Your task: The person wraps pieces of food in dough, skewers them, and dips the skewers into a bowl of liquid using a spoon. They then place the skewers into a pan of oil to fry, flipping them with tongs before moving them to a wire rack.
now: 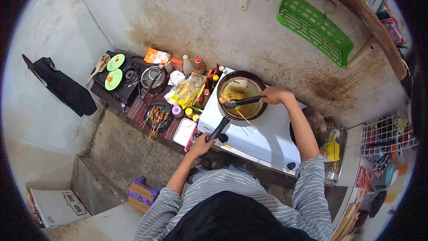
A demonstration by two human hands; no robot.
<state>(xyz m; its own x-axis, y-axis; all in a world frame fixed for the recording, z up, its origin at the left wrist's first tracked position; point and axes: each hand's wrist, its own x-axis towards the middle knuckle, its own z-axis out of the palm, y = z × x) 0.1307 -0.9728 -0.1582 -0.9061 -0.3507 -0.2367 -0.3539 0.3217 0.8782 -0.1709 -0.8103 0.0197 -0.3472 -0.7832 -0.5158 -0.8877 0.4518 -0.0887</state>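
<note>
My left hand (pixel 201 145) is wrapped round the black handle (pixel 218 128) of a frying pan (pixel 257 80), which sits on a white gas stove (pixel 263 138). Oil and dark bits show in the pan. In my right hand (pixel 276 94) are black tongs (pixel 247 101), reaching over the pan with their tips at its left side. Beside the tips lies an orange-brown piece of food (pixel 223 99). Thin wooden skewers (pixel 243 116) stick out over the pan's near rim. How firmly the tips grip the food is too small to tell.
Left of the stove, a black plate (pixel 166 122) holds several skewers of food. Sauce bottles (pixel 198 65), a white tray (pixel 184 131) and green plates (pixel 113 79) stand along the counter. A green plastic rack (pixel 314 29) hangs on the wall. A stool (pixel 145 194) stands on the floor behind.
</note>
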